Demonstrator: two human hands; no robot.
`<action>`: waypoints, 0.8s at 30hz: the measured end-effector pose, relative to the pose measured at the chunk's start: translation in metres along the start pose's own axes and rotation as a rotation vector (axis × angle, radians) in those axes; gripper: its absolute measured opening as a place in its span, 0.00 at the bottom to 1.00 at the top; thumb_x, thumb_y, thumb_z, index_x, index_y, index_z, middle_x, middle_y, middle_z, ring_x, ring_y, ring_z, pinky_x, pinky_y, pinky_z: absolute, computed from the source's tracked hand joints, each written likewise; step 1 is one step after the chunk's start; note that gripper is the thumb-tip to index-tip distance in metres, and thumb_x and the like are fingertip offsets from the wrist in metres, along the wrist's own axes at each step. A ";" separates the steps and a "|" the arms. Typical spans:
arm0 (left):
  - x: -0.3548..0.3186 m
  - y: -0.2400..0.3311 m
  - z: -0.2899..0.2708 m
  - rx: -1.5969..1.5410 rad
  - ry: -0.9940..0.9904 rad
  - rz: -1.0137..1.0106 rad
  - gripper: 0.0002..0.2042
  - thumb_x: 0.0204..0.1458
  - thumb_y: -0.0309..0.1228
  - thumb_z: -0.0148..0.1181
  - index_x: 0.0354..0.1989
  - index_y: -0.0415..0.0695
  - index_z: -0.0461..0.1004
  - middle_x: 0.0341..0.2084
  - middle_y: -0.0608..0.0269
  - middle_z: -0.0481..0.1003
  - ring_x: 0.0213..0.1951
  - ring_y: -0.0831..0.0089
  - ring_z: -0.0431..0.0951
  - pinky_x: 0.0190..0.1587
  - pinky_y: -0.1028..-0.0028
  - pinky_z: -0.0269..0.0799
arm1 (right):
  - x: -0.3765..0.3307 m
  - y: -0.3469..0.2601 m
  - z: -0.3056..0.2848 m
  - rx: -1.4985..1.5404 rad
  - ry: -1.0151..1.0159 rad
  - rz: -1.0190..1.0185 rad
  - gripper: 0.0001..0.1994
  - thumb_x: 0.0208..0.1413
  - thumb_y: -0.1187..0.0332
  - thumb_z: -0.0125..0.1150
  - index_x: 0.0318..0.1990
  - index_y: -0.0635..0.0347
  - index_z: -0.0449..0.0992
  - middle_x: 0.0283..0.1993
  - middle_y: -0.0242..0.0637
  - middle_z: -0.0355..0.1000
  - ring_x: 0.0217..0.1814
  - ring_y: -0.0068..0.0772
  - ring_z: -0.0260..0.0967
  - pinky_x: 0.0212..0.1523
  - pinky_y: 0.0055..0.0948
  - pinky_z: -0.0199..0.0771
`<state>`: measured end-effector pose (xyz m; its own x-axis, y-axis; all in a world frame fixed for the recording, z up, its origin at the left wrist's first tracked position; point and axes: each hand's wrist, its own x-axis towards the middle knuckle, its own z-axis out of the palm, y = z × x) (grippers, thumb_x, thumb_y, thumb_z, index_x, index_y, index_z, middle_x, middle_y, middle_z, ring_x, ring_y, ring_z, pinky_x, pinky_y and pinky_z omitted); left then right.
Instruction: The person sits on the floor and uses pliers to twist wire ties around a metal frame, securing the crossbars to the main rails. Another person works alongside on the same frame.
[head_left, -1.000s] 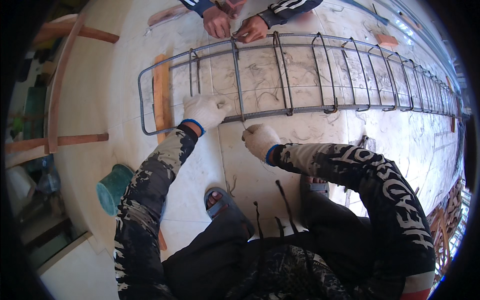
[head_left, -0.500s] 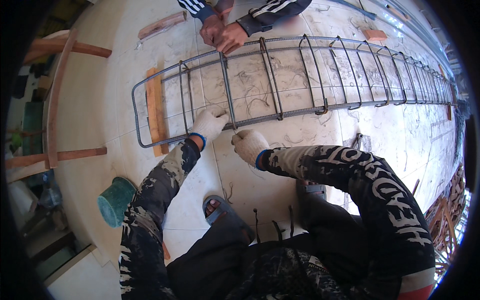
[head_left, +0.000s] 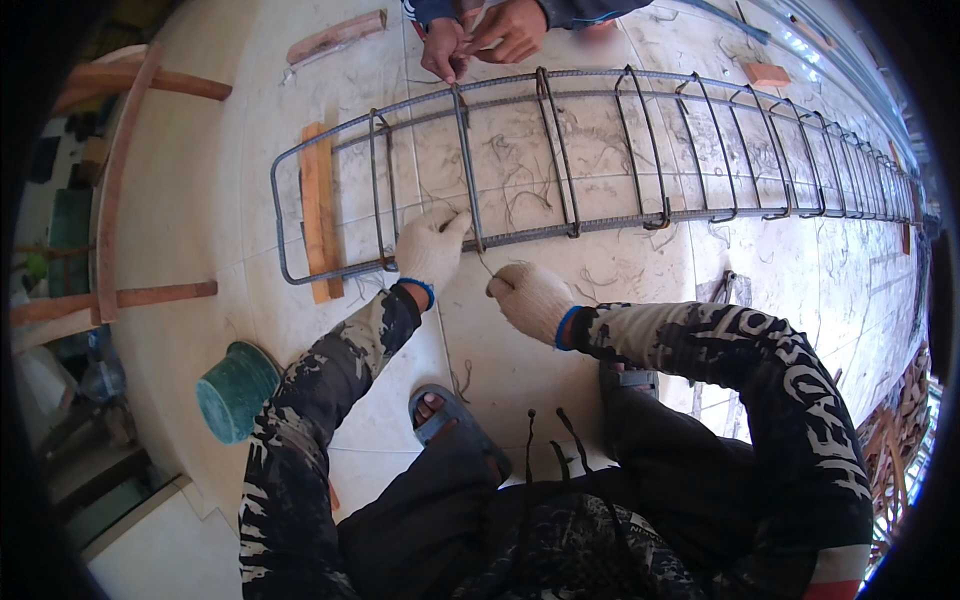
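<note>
A long rebar cage (head_left: 600,222) with square stirrups lies across the floor in front of me. My left hand (head_left: 432,246), in a white knitted glove, is closed beside the near bar. Its fingertips reach over the bar just left of a stirrup (head_left: 467,165); what they pinch is hidden. Below that joint, my gloved right hand (head_left: 532,302) grips a thin tie wire (head_left: 487,264), which runs up to the bar. At the far end of the same stirrup, a co-worker's bare hands (head_left: 490,40) work close together at the far bar.
Under the cage's left end lies a wooden block (head_left: 319,210). A green bucket (head_left: 238,390) is tipped at my left, near a wooden frame (head_left: 125,190). Pliers-like tool (head_left: 725,285) lies right of my hands. Wire scraps (head_left: 520,200) litter the tiles.
My right hand has drawn away from the bar, down and right, and more wire shows. My left hand stays by the joint. The co-worker's hands have shifted, one lifting slightly off the other.
</note>
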<state>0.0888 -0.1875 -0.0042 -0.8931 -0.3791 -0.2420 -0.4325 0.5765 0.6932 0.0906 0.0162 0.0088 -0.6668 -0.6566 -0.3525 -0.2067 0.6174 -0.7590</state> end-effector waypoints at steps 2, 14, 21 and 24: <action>0.007 -0.001 0.004 -0.170 -0.062 -0.102 0.14 0.64 0.37 0.66 0.47 0.39 0.85 0.40 0.62 0.87 0.44 0.73 0.85 0.49 0.73 0.77 | 0.004 -0.002 0.007 0.036 -0.002 -0.002 0.16 0.67 0.61 0.52 0.44 0.63 0.83 0.37 0.52 0.80 0.38 0.52 0.80 0.43 0.44 0.80; -0.024 -0.013 0.005 -0.392 0.030 0.016 0.08 0.62 0.32 0.68 0.42 0.40 0.86 0.36 0.63 0.87 0.37 0.78 0.83 0.45 0.73 0.77 | 0.015 -0.037 -0.049 -0.139 0.157 -0.039 0.13 0.65 0.61 0.54 0.39 0.58 0.82 0.37 0.51 0.81 0.43 0.60 0.80 0.46 0.54 0.79; -0.030 -0.016 -0.002 -0.159 0.047 0.386 0.07 0.55 0.25 0.69 0.42 0.43 0.85 0.38 0.60 0.86 0.42 0.66 0.84 0.49 0.67 0.77 | 0.108 0.043 -0.076 -0.724 -0.022 -0.354 0.11 0.61 0.63 0.60 0.38 0.56 0.86 0.37 0.44 0.84 0.42 0.55 0.83 0.41 0.51 0.82; -0.031 -0.017 -0.009 -0.072 0.135 0.681 0.05 0.52 0.25 0.71 0.36 0.48 0.84 0.35 0.62 0.84 0.39 0.59 0.83 0.48 0.60 0.76 | 0.140 0.055 -0.053 -0.975 -0.261 -0.521 0.11 0.60 0.62 0.60 0.36 0.53 0.87 0.36 0.42 0.84 0.42 0.54 0.83 0.41 0.48 0.82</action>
<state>0.1252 -0.1924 -0.0023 -0.9374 -0.0396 0.3461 0.2320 0.6701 0.7051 -0.0524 -0.0188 -0.0538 -0.1906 -0.9317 -0.3091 -0.9606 0.2419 -0.1369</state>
